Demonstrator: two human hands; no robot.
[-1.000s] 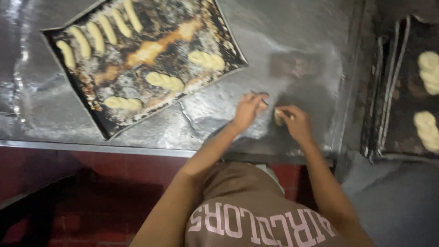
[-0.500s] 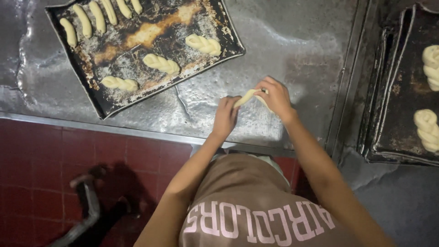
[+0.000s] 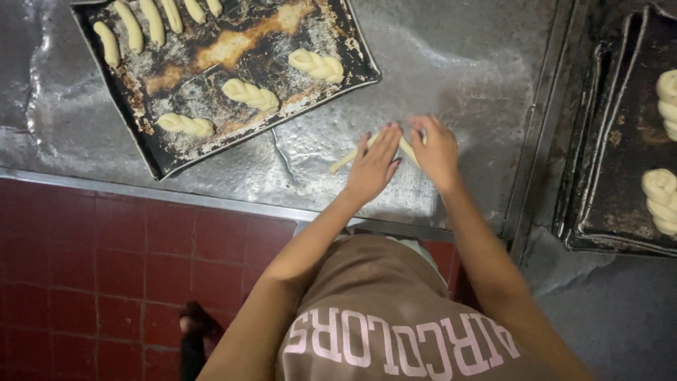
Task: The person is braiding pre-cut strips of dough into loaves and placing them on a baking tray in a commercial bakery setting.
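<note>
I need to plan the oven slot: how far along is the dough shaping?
Done: three twisted pale dough pieces and a row of plain dough sticks lie on the dark scorched baking tray; more twists sit on the black tray at the right. In hand: the left hand and right hand press a thin pale dough rope on the metal table. Left: that rope is untwisted; the scorched tray has open space.
</note>
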